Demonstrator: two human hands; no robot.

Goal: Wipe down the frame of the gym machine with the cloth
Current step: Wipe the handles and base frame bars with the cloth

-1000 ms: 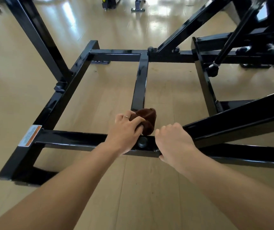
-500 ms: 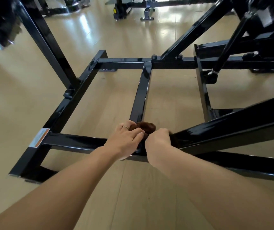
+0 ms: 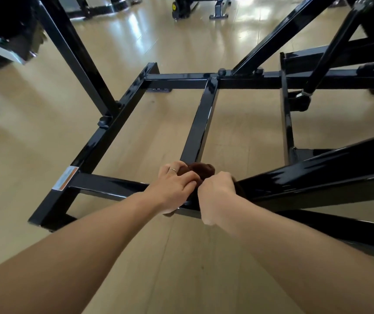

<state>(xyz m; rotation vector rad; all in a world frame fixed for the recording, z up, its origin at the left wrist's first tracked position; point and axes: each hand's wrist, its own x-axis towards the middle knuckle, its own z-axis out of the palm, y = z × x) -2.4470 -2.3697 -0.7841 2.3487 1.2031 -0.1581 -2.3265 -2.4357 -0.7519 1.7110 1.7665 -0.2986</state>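
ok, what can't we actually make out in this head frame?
- Cloth: mostly hidden behind both hands; size and shape unclear.
- Right hand: fingers curl out of sight; whether its grip is on the cloth or the frame cannot be told.
- Frame joint under the hands: covered.
- Warning label: text too small.
- Machine's upper part: cut off by the top and right edges.

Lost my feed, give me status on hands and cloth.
Left hand and right hand both on brown cloth, bunched at the black frame junction. Nothing blocking.
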